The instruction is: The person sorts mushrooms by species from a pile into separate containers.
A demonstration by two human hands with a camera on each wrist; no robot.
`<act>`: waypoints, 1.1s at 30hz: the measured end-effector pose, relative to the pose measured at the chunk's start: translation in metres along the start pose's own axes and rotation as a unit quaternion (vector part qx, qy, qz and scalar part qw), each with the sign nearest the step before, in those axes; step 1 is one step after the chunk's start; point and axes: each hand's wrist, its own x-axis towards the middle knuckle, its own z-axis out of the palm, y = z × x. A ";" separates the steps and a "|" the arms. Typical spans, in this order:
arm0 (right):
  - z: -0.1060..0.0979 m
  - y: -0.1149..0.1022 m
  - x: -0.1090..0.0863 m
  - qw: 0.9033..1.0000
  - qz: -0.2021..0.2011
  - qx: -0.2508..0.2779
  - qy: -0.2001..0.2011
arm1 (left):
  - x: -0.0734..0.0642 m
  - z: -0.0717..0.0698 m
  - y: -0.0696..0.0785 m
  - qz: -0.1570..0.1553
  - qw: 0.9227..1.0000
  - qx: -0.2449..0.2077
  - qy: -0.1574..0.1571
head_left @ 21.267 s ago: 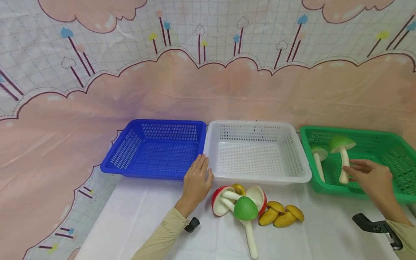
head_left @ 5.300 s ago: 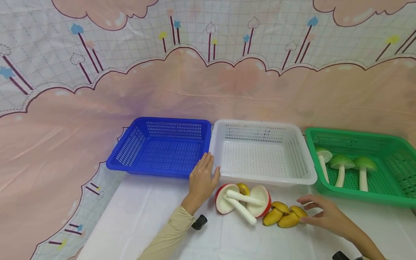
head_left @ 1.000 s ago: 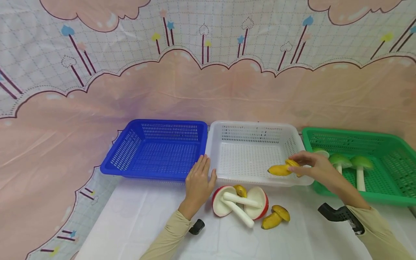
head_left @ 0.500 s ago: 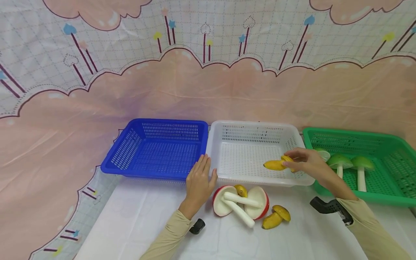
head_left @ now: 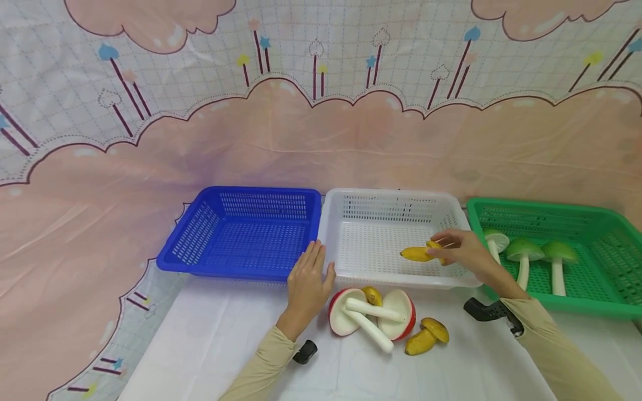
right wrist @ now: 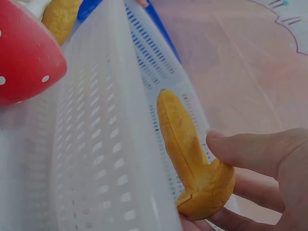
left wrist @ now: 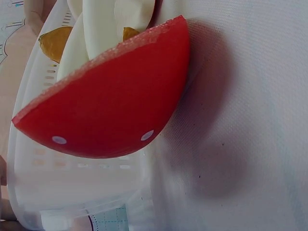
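In the head view, my right hand (head_left: 467, 255) pinches a yellow toy mushroom (head_left: 415, 254) by its cap, above the floor of the white basket (head_left: 401, 279). The right wrist view shows the thumb and fingers round that cap, the thick stem (right wrist: 179, 130) pointing away. My left hand (head_left: 307, 283) lies with straight fingers at the near corner where the blue basket (head_left: 225, 272) meets the white one. Two red-capped mushrooms (head_left: 370, 328) lie crossed on the table, with a yellow mushroom (head_left: 371, 295) partly hidden behind them. Another yellow mushroom (head_left: 421, 341) lies to their right.
The green basket (head_left: 577, 305) on the right holds three green-capped mushrooms (head_left: 524, 250). All three baskets stand in a row against a patterned cloth backdrop (head_left: 376, 133). A red cap (left wrist: 110, 101) fills much of the left wrist view.
Over the last second my right hand has carried the yellow mushroom left, further over the white basket. Earlier, green mushrooms went into the green basket. My left hand has stayed nearly still.
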 end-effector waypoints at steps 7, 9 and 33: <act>0.009 0.006 0.008 1.000 0.022 0.001 -0.013 | -0.001 -0.001 0.001 -0.002 1.000 -0.002 -0.007; 0.011 0.007 0.009 0.999 0.032 0.001 -0.016 | 0.000 -0.002 0.001 -0.002 1.000 -0.001 -0.008; 0.022 0.009 0.027 0.990 0.076 -0.100 -0.068 | 0.000 -0.001 0.001 0.007 1.000 -0.001 0.008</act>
